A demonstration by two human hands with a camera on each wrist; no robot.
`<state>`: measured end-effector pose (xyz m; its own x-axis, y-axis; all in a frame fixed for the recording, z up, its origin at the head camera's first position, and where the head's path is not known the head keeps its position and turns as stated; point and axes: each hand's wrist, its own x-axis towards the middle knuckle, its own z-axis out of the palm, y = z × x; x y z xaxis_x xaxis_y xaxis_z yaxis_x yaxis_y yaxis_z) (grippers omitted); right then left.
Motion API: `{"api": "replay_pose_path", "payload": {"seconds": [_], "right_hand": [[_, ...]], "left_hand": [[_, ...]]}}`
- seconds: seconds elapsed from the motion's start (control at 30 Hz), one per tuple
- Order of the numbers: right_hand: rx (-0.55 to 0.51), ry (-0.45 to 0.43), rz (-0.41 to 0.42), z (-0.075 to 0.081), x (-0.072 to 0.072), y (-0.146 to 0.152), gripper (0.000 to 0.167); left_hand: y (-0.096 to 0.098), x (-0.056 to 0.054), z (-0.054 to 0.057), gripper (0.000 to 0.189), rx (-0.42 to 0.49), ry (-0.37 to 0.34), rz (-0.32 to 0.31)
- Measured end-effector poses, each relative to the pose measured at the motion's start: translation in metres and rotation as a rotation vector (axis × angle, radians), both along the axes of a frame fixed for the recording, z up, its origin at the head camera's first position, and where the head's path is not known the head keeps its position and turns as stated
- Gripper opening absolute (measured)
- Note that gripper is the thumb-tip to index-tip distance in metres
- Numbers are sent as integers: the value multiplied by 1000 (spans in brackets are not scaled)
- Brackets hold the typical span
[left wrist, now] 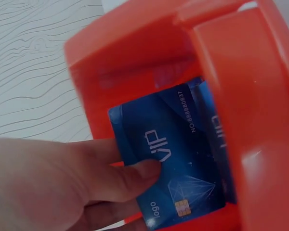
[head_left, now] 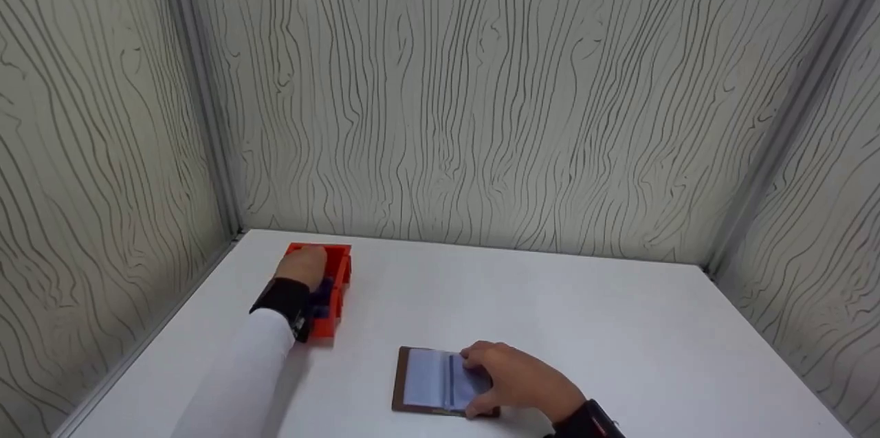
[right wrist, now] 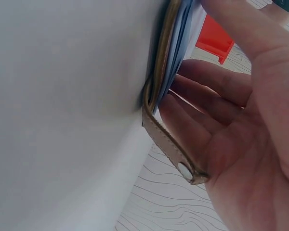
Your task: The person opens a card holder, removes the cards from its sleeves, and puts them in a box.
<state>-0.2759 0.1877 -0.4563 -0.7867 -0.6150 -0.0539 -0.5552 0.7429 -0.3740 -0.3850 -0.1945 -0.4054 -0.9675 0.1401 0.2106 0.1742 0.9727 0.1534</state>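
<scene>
In the left wrist view, my left hand (left wrist: pixel 94 185) reaches into a red plastic bin (left wrist: pixel 120 45) and pinches a blue VIP card (left wrist: pixel 188 154), thumb on its printed face. Behind that card stands another blue card (left wrist: pixel 214 115), partly covered. On the white table, an opened brown card holder (head_left: pixel 425 379) with clear sleeves lies flat. My right hand (head_left: pixel 526 379) holds its right side, with the thumb at the near edge and the fingers toward the far edge. The holder's tan strap with a snap (right wrist: pixel 166 144) sticks out by my palm in the right wrist view.
The white table (head_left: pixel 550 307) is bounded by wood-grain patterned panels (head_left: pixel 454 94) at the back and both sides. The red bin stands toward the table's back left, with the card holder nearer the front middle.
</scene>
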Motion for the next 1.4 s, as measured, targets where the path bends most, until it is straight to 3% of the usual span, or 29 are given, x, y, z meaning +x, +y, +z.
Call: {"api": "replay_pose_path", "payload": {"seconds": [0.13,0.27,0.53,0.8,1.13,1.3,1.4], "right_hand": [[-1,-24,-8,0,-1,-1,67],[12,-34,-18,0,-1,-2,67],[3,17,14,1,1,-1,65],[8,17,6,1,2,0,64],[28,1,-13,1,2,-1,66],[25,-6,-19,3,4,-3,65],[25,-5,-20,4,5,-2,65]], "left_hand": [[0,-2,-9,18,22,14,23],[0,-6,-20,18,40,72,46],[5,-6,-34,12,-9,130,55],[5,-10,-44,14,35,99,53],[3,-3,-44,10,29,74,49],[2,1,-31,9,31,52,55],[4,6,-17,9,71,94,58]]}}
